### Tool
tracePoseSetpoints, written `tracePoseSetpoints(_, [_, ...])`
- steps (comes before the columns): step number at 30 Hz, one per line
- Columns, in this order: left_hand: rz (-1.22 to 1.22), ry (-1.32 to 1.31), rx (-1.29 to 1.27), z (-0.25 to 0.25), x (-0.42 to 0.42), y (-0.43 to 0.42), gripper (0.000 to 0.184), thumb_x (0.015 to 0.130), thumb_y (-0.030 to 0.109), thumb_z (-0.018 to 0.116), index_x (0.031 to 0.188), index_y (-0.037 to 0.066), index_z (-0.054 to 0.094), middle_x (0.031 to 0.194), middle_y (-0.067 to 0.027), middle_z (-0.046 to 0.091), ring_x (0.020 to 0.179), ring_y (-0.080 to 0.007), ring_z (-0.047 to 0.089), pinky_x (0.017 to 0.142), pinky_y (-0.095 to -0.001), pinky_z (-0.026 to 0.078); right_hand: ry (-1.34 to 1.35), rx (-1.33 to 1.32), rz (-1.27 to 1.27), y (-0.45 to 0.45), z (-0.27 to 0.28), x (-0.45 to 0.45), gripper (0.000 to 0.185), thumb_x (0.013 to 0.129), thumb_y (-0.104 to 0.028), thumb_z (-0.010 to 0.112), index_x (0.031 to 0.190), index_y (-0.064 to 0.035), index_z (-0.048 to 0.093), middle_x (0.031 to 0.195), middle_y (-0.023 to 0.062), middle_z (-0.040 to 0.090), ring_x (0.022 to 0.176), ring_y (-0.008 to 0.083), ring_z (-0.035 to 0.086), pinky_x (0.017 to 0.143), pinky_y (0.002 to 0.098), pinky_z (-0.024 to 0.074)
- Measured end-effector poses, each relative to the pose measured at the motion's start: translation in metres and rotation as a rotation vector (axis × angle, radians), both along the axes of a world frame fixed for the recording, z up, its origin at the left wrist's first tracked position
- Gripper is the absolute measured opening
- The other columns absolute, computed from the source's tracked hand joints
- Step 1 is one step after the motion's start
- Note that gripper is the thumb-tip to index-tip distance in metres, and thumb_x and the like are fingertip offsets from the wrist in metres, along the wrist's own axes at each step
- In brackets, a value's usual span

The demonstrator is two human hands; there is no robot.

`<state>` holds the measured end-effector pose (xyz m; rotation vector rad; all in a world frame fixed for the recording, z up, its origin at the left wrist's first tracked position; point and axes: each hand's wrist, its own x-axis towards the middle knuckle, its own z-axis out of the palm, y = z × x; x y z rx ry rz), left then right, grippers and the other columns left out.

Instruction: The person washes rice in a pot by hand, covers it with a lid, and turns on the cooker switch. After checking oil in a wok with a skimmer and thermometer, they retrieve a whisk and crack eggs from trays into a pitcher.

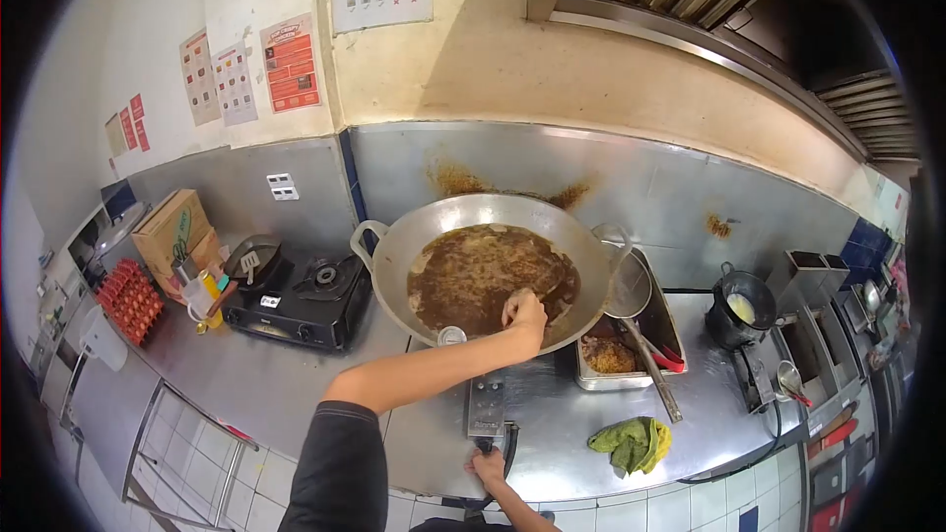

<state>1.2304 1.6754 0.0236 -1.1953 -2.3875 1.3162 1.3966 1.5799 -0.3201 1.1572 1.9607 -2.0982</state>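
Observation:
A large two-handled metal wok (389,281) holds dark brown, bubbly liquid (473,276). My left hand (524,315) reaches over the wok's near right side, fingers closed; a thin dark line shows beside them, but what they hold is unclear. A small round silver piece (451,336) sits at the near rim. Below the wok, my right hand (488,468) is closed around the control knob (483,445) on the front of the burner (486,414). The flame is hidden beneath the wok.
Right of the wok, a long-handled strainer (629,291) rests across a metal tray (613,381) with golden crumbs and red-handled tongs (670,359). A green-yellow cloth (631,445), a black pot (741,305), a portable stove (296,305) and red egg trays (138,300) stand around.

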Motion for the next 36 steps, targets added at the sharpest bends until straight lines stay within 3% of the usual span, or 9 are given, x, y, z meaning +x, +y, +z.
tracePoseSetpoints(1, [-0.016, 0.014, -0.019, 0.000, -0.007, 0.001, 0.024, 0.078, 0.028, 0.073, 0.065, 0.012, 0.061, 0.047, 0.0036, 0.038, 0.036, -0.0163, 0.046, 0.034, -0.0340, 0.029, 0.011, 0.013, -0.016, -0.001, -0.007, -0.001, 0.021, 0.091, -0.003, 0.056, 0.107, 0.0071, 0.049, 0.084, 0.0171, 0.066, 0.064, 0.0283, 0.072, 0.056, 0.0383, 0.0635])
tracePoseSetpoints(4, [0.020, 0.076, 0.083, -0.015, -0.038, 0.006, 0.006, 0.070, 0.016, 0.072, 0.069, 0.013, 0.067, 0.053, 0.0028, 0.052, 0.043, -0.0180, 0.054, 0.036, -0.0302, 0.021, 0.112, -0.054, -0.021, -0.002, -0.006, 0.006, 0.026, 0.092, -0.007, 0.060, 0.110, 0.0072, 0.048, 0.083, 0.0172, 0.066, 0.062, 0.0283, 0.071, 0.055, 0.0372, 0.0630])
tracePoseSetpoints(10, [-0.125, 0.098, 0.497, -0.049, -0.122, -0.050, 0.011, 0.082, 0.019, 0.068, 0.090, 0.018, 0.076, 0.069, -0.0009, 0.069, 0.068, -0.0201, 0.072, 0.050, -0.0333, 0.051, 0.038, 0.059, 0.006, 0.004, -0.006, 0.008, 0.034, 0.087, -0.012, 0.065, 0.110, 0.0079, 0.051, 0.083, 0.0190, 0.069, 0.067, 0.0271, 0.073, 0.059, 0.0364, 0.0622])
tracePoseSetpoints(14, [0.008, -0.105, 0.576, -0.016, -0.116, -0.116, 0.032, 0.085, 0.013, 0.064, 0.117, 0.014, 0.071, 0.091, -0.0112, 0.074, 0.087, -0.0234, 0.074, 0.062, -0.0391, 0.056, 0.009, 0.530, 0.103, 0.005, -0.028, 0.005, 0.043, 0.082, -0.025, 0.068, 0.107, 0.0080, 0.058, 0.086, 0.0244, 0.072, 0.072, 0.0319, 0.074, 0.073, 0.0398, 0.0601])
tracePoseSetpoints(21, [0.135, -0.296, 0.624, 0.043, -0.046, -0.197, 0.067, 0.084, 0.016, 0.064, 0.148, 0.010, 0.045, 0.089, -0.0187, 0.072, 0.085, -0.0367, 0.071, 0.074, -0.0484, 0.055, -0.062, 0.703, 0.198, 0.007, -0.027, 0.006, 0.047, 0.082, -0.033, 0.064, 0.105, 0.0077, 0.060, 0.074, 0.0201, 0.071, 0.074, 0.0372, 0.073, 0.078, 0.0429, 0.0582])
tracePoseSetpoints(24, [0.140, -0.391, 0.777, 0.060, -0.022, -0.227, 0.063, 0.085, 0.017, 0.063, 0.146, 0.010, 0.047, 0.090, -0.0212, 0.071, 0.083, -0.0403, 0.069, 0.077, -0.0503, 0.054, -0.089, 0.543, 0.289, 0.008, -0.023, 0.003, 0.050, 0.083, -0.034, 0.064, 0.107, 0.0093, 0.057, 0.068, 0.0178, 0.070, 0.072, 0.0375, 0.073, 0.077, 0.0425, 0.0582])
tracePoseSetpoints(26, [0.200, -0.630, 0.925, 0.075, -0.005, -0.239, 0.060, 0.087, 0.017, 0.060, 0.145, 0.009, 0.047, 0.091, -0.0217, 0.071, 0.085, -0.0412, 0.068, 0.080, -0.0491, 0.054, -0.162, 0.290, 0.427, 0.022, 0.034, 0.018, 0.055, 0.085, -0.035, 0.065, 0.107, 0.0142, 0.058, 0.096, 0.0248, 0.072, 0.079, 0.0371, 0.073, 0.082, 0.0416, 0.0583])
tracePoseSetpoints(32, [0.270, -0.821, 1.007, 0.126, 0.035, -0.276, 0.061, 0.090, 0.013, 0.064, 0.147, 0.008, 0.046, 0.076, -0.0103, 0.064, 0.068, -0.0198, 0.060, 0.066, -0.0359, 0.049, 0.146, -0.465, 0.508, 0.056, 0.011, 0.078, 0.028, 0.096, -0.014, 0.056, 0.118, 0.0036, 0.055, 0.094, 0.0231, 0.071, 0.070, 0.0286, 0.072, 0.060, 0.0369, 0.0618])
tracePoseSetpoints(36, [0.488, -0.875, 1.053, 0.147, 0.034, -0.306, 0.059, 0.092, 0.011, 0.062, 0.148, 0.007, 0.045, 0.071, -0.0026, 0.059, 0.060, -0.0106, 0.052, 0.057, -0.0297, 0.046, 0.091, -0.559, 0.480, 0.108, 0.047, 0.151, 0.036, 0.098, -0.027, 0.061, 0.119, 0.0012, 0.063, 0.094, 0.0158, 0.074, 0.069, 0.0182, 0.070, 0.057, 0.0281, 0.0560])
